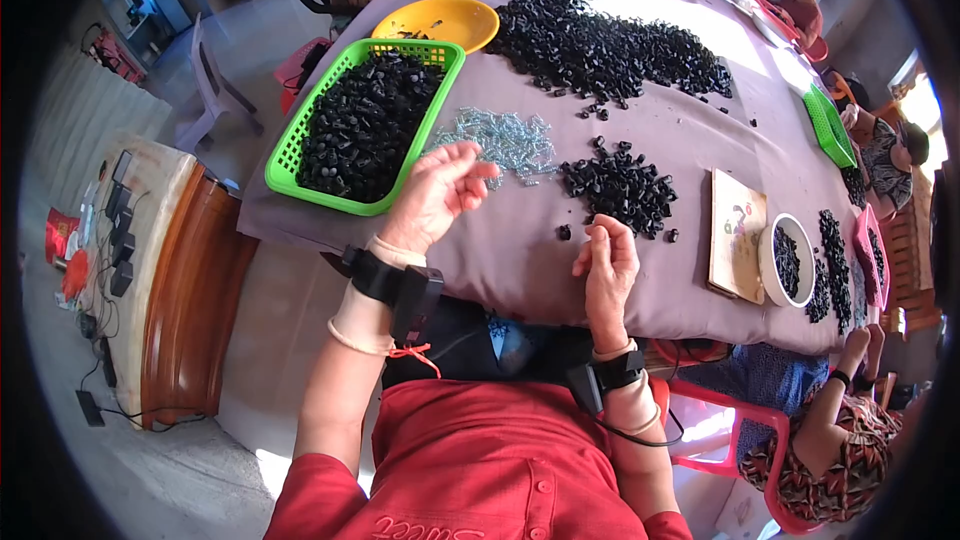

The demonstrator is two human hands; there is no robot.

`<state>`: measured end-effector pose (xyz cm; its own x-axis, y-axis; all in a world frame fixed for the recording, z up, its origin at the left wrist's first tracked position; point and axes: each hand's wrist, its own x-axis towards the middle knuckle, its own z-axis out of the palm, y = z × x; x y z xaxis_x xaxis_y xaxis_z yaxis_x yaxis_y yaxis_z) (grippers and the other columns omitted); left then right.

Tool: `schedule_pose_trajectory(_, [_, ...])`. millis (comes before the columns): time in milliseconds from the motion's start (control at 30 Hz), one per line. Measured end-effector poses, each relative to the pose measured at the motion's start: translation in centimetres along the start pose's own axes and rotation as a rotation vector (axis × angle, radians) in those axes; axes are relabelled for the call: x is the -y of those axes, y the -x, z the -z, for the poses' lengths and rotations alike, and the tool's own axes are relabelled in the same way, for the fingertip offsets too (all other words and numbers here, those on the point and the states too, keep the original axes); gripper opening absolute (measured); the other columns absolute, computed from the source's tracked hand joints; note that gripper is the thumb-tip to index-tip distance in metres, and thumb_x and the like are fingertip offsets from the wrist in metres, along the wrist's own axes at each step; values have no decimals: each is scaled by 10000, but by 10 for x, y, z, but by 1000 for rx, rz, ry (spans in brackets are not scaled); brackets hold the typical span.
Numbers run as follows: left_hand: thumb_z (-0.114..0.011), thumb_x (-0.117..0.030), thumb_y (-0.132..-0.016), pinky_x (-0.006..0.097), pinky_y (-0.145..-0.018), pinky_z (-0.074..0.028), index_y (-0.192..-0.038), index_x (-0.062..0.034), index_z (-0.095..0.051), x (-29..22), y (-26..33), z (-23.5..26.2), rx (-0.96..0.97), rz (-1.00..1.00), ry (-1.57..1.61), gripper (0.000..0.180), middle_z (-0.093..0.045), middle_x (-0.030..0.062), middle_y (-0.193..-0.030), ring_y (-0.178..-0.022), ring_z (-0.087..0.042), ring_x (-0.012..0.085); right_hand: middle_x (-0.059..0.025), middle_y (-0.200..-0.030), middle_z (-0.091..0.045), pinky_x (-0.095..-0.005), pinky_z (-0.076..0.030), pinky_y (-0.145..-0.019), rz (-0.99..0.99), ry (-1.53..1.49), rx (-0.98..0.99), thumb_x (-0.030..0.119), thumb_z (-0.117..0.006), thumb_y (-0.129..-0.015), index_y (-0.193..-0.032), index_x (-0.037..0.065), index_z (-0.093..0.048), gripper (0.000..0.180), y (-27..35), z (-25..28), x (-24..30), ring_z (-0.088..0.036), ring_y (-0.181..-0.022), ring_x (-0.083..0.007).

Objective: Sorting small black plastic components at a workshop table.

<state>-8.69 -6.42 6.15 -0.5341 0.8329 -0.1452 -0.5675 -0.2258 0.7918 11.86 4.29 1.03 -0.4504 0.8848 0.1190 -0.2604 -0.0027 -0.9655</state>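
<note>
My left hand [440, 195] hovers between the green basket and a loose heap of small, silvery-blue parts that look like thin springs [505, 143]. Its fingers are bent inward, and whatever they may pinch is too small to make out. At the table's near edge, my right hand [608, 275] has its thumb and fingers drawn together just below a pile of small black plastic pieces [625, 185]. Anything between those fingertips is hidden. The green basket [285, 145] on the left holds a heap of black parts [370, 125].
Behind the basket sits a yellow plate [440, 22]. A much larger spread of black pieces [590, 40] covers the table's middle. Toward the right lie a worn booklet [738, 235] and a white bowl [777, 285] with black bits. Other people sit around the table, one close on my right.
</note>
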Motion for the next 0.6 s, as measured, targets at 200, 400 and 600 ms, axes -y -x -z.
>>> schedule_pose_trajectory(200, [-540,-140,-882,177,-490,-423,-975,-49,-525,45,-7,-11,96,106,-413,131,-614,56,-794,-579,-533,65,1,-676,-519,-193,-387,-454,12,135,-6,53,-518,-888,-944,39,-568,76,-5,12,2,-450,-517,-52])
schedule_pose_trajectory(400, [-585,-107,-840,172,-455,-414,-935,-29,-564,80,-12,-34,152,63,-602,125,-591,18,-737,-555,-514,39,-107,-845,-544,-341,-464,-592,306,818,105,103,-600,-798,-910,53,-566,127,-5,0,1,-582,-679,-264])
schedule_pose_trajectory(600, [-613,-51,-804,201,-512,-448,-908,-25,-610,95,-18,-39,116,-187,-929,107,-588,1,-725,-591,-533,56,-104,-872,-507,-399,-455,-595,383,1111,150,168,-585,-808,-890,87,-546,122,-6,-4,-7,-568,-741,-308])
